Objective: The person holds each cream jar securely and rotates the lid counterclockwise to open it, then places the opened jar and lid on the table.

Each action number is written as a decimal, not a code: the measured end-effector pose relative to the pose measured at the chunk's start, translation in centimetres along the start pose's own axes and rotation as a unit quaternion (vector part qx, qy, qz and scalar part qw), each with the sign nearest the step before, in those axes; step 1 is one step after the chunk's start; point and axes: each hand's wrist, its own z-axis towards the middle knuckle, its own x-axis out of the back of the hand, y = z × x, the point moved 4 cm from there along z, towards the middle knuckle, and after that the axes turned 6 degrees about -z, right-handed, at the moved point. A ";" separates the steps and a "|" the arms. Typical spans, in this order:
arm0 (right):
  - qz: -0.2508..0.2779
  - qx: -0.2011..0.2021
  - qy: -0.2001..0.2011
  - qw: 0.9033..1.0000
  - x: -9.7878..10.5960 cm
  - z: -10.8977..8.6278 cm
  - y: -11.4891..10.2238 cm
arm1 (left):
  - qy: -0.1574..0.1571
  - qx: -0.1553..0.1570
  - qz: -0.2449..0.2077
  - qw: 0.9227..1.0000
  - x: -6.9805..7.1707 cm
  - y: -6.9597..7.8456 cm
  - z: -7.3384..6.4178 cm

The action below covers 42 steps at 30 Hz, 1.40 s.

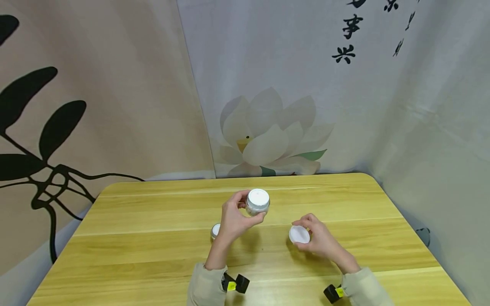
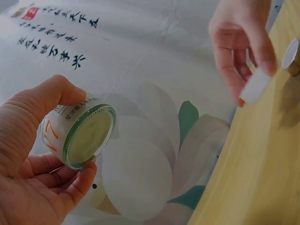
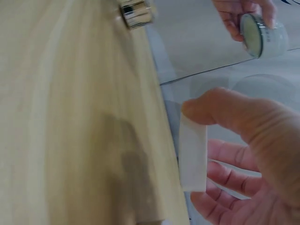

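Note:
My left hand [image 1: 239, 219] holds a small glass cream jar [image 1: 257, 202] above the table, thumb on one side and fingers on the other. In the left wrist view the jar has printed label text, an orange mark and a greenish clear base [image 2: 91, 136]; its top looks white from the head view. To the right, my right hand [image 1: 319, 238] pinches a white round lid [image 1: 299, 234] by its rim, apart from the jar. The lid's plain white side [image 3: 192, 154] shows in the right wrist view. Behind my left wrist, a shiny metallic cap [image 3: 137, 13] with a white upper face stands on the table, partly hidden in the head view.
The light wooden table [image 1: 153, 238] has rounded far corners. Behind it hangs a cloth backdrop [image 1: 291, 63] with a printed lotus, dark leaves and black characters. Each wrist wears a small black camera [image 1: 242, 283] on a strap.

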 end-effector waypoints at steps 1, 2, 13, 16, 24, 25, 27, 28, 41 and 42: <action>-0.002 0.001 -0.005 1.000 -0.2 0.0 0.1 | 0.000 0.000 0.001 1.000 0.0 0.0 0.0; -0.005 0.003 -0.008 1.000 -0.4 -0.1 0.2 | 0.000 0.001 0.001 1.000 0.0 0.0 0.0; -0.019 0.014 -0.046 0.999 -1.5 -0.1 0.5 | -0.001 0.007 0.003 1.000 0.0 0.1 -0.1; -0.018 0.018 -0.054 0.998 -1.7 -0.1 0.4 | -0.001 0.009 0.004 1.000 0.0 0.1 -0.1; -0.016 0.022 -0.077 0.997 -2.2 0.1 0.4 | -0.001 0.006 0.007 1.000 -0.1 0.0 -0.1; -0.016 0.021 -0.078 0.997 -2.2 0.1 0.3 | -0.001 0.006 0.007 1.000 -0.1 0.0 -0.2; -0.019 0.021 -0.080 0.996 -2.3 0.1 0.4 | -0.001 0.006 0.007 1.000 -0.1 -0.1 -0.2; -0.020 0.020 -0.081 0.996 -2.3 0.1 0.4 | -0.002 0.006 0.007 1.000 -0.1 -0.1 -0.2; -0.021 0.029 -0.076 0.996 -2.2 0.0 0.3 | 0.002 0.013 0.013 1.000 0.1 -0.1 -0.1; -0.020 0.026 -0.079 0.996 -2.2 0.1 0.3 | 0.002 0.016 0.013 1.000 0.1 -0.2 -0.1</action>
